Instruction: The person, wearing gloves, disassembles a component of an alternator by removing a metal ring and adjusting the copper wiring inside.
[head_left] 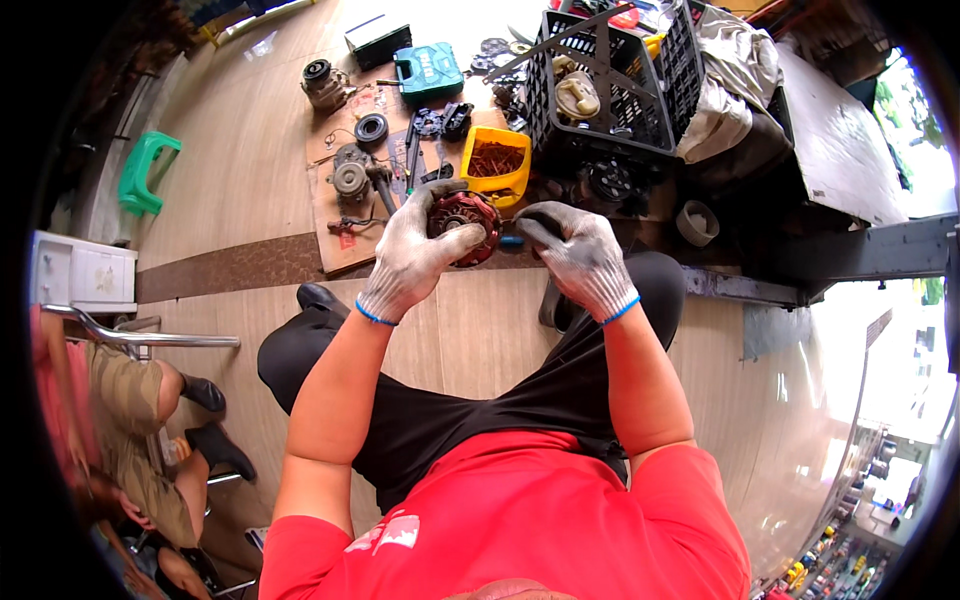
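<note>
Both my hands wear stained white knitted gloves. My left hand (418, 252) grips a round part wound with copper-red wire (476, 205), thumb across its centre. Just to the right of it, my right hand (580, 250) is raised with fingers curled together; anything inside them is too small or hidden to make out. Beyond the hands, a yellow bin (508, 181) holds rusty bits, and a short blue object (511, 241) shows below the right fingertips. A dirty metal housing (350, 180), a black ring (370, 128) and tools lie on cardboard (340, 250).
A black crate (551, 132), teal case (425, 72) and white tub (697, 225) stand ahead. A green stool (145, 172) and white box (90, 270) are left. A metal beam (860, 240) crosses at right. Seated people (150, 395) are at lower left, beside a chrome bar.
</note>
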